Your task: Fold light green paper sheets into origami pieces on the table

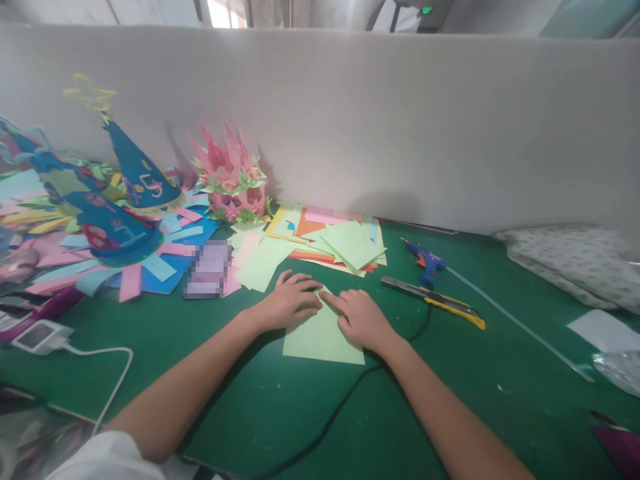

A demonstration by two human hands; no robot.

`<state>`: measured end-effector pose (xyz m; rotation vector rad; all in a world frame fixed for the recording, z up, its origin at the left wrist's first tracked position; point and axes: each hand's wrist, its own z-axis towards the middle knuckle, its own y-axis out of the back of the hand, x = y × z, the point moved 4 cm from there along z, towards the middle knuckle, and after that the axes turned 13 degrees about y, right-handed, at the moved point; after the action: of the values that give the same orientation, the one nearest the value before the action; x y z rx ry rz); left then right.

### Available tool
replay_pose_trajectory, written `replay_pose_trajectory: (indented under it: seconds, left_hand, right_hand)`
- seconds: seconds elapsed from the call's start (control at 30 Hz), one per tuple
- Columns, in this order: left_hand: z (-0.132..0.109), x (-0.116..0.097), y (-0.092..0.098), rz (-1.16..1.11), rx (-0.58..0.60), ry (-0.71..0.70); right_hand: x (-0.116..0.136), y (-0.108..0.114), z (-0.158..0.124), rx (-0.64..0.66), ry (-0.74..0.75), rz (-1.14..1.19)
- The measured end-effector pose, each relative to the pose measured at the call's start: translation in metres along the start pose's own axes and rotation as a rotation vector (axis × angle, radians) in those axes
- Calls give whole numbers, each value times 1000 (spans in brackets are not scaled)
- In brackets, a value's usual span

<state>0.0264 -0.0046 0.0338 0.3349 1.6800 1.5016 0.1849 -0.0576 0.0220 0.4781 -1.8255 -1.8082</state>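
Table (270,420) stretches from its near edge to a green sheet (320,343), a cord (326,427) crossing between. The left hand (290,303) lies spread on the sheet's far end, grasping nothing; the right hand (365,320) touches it by forefinger, the curled fingers' grip unclear. Knife (435,301) and glue gun (428,263) lie to the right; a blue hat (131,160), left, bears a "5".

I log a pale-green flat paper sheet (323,343) on the green flat tabletop (250,400), partly beneath the bare left hand (290,301) and bare right hand (365,320). Multicoloured paper stack (335,241) lies behind; spiky pink paper crowns (231,167) left of that, blue paper cone hats (136,160) farther left. Rightward, I note a blue plastic glue gun (427,261) behind a long yellow-and-metal cutter (434,299).
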Motion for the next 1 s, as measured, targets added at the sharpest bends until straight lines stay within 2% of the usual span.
replay_pose_trajectory:
  seconds: [0.2, 0.53, 1.0]
  left_hand:
    - [-1, 4, -1, -28, 44, 9]
    - [-1, 6, -2, -60, 71, 19]
    - [-3, 4, 2, -42, 5, -4]
  right_hand:
    - [1, 1, 0, 38, 27, -24]
    - [8, 11, 8, 190, -2, -105]
    - [8, 12, 11, 166, -125, 2]
